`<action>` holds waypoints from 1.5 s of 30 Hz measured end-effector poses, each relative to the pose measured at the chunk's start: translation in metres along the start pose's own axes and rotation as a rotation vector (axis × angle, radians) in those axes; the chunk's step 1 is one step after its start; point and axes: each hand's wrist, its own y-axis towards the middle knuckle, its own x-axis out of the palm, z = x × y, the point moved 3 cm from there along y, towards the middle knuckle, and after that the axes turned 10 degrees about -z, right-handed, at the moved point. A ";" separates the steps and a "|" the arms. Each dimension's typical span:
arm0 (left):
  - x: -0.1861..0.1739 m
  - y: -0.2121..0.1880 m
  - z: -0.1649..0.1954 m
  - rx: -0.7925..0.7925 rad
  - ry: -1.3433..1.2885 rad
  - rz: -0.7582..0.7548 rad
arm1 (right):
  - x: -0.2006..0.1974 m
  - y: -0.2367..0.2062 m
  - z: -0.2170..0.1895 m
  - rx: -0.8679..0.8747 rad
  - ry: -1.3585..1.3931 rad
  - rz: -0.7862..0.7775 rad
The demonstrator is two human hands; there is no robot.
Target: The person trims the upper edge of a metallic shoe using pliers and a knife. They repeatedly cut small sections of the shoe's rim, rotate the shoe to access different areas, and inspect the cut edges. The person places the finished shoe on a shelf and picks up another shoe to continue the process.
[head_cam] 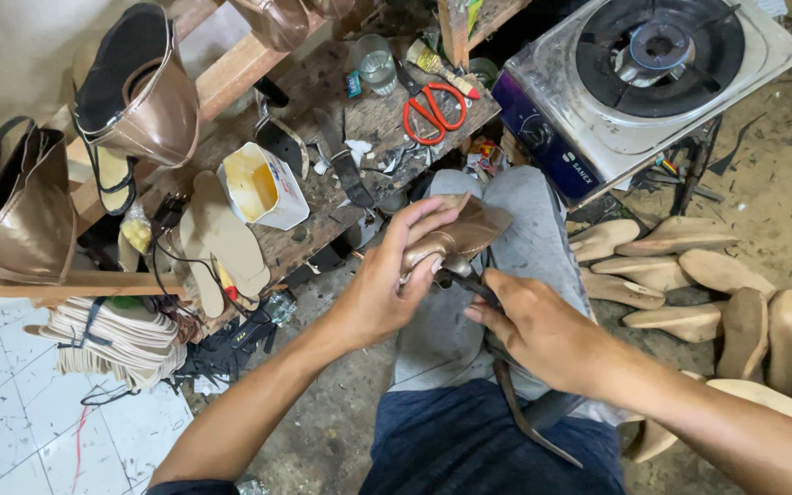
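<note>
The left hand (387,284) is wrapped around a bronze shoe (456,236), fingers clamped over its top, holding it above the person's knee. Just right of it, the right hand (538,325) is closed on a dark tool (469,284) whose tip touches the shoe's underside. Beyond the right hand, wooden shoe forms (680,284) lie on the ground. Beyond the left hand stands a glue tub (263,186); further off lie red scissors (433,108) and a gas stove (653,69).
</note>
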 end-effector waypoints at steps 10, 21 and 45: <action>-0.001 -0.003 -0.008 -0.066 -0.125 0.011 | 0.025 0.009 0.000 -0.012 -0.225 0.164; -0.002 -0.007 -0.003 -0.057 -0.140 -0.039 | 0.021 0.010 0.018 0.115 0.012 -0.017; -0.032 0.001 -0.005 -0.076 0.140 -0.064 | 0.080 -0.033 0.030 0.121 -0.041 -0.666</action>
